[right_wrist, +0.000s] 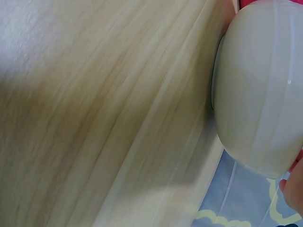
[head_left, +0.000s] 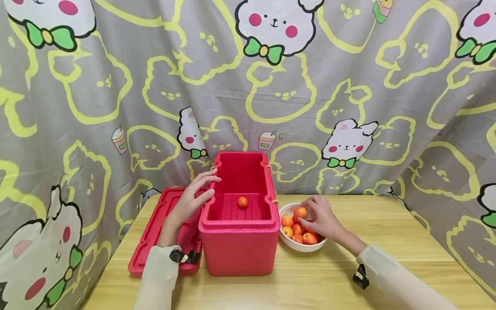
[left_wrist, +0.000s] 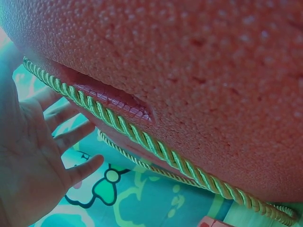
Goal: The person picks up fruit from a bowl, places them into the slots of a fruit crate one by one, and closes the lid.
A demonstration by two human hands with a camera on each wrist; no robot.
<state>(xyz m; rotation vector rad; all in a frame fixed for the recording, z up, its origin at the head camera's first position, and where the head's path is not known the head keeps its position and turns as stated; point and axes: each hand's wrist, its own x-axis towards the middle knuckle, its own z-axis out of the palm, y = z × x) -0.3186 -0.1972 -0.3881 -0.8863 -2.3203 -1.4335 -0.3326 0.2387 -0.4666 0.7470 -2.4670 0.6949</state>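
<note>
My left hand [head_left: 190,200] is at the left rim of a deep red box [head_left: 238,254], fingers spread and mostly straight, fingertips right at the edge. In the left wrist view that hand [left_wrist: 35,156] shows beside the box's side [left_wrist: 213,85] and its twisted yellow-green cord [left_wrist: 161,149]. A small round orange-red fruit [head_left: 242,203] lies on the box floor. To the right, a white bowl [head_left: 300,247] holds several more of these fruits. Over its far right side, my right hand [head_left: 321,215] pinches one fruit [head_left: 299,212] between thumb and fingers.
A red lid [head_left: 155,237] lies on the wooden table [head_left: 368,241] left of the box, partly under my left forearm. Behind the table hangs a grey patterned curtain [head_left: 232,99], close to the box's far end. The bowl stands close against the box's right side.
</note>
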